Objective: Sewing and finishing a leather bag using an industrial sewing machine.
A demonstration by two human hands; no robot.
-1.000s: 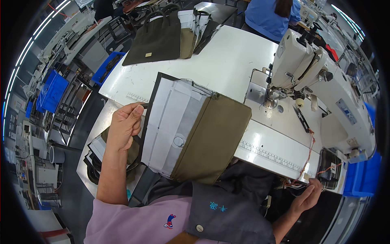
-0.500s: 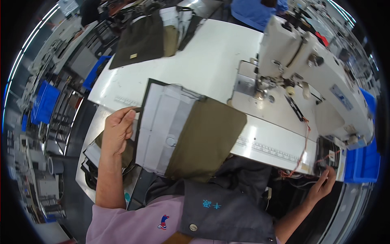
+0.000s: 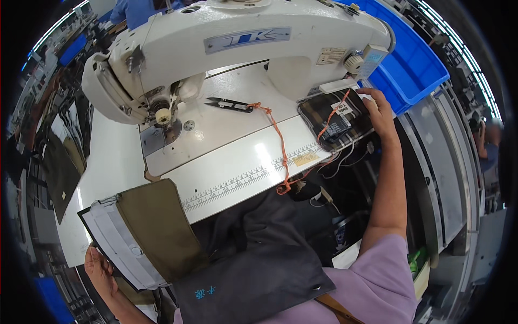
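A flat fabric piece point(image 3: 156, 218), olive green on one half with white backing and a dark edge on the other, lies partly over the table's front edge and my lap. My left hand point(image 3: 101, 270) pinches its dark outer edge at the lower left. At the table's right end, my right hand point(image 3: 379, 112) rests by the far corner of a dark plaid pad point(image 3: 314, 116), fingers bent. What those fingers hold, if anything, is not clear; something whitish shows beside them. A small black device point(image 3: 337, 129) lies on the pad.
A white sewing machine point(image 3: 297, 43) stands across the table. Thread snips point(image 3: 229, 104) on an orange cord point(image 3: 280, 143) lie on its bed. A blue bin point(image 3: 413, 59) is behind at right. Dark fabric pieces point(image 3: 62, 162) sit at far left. A printed ruler point(image 3: 248, 175) runs along the front edge.
My view has swung to the right. My right hand has moved from the pad's near side to its far corner. The left hand still holds the fabric piece, now lower and nearer my lap.
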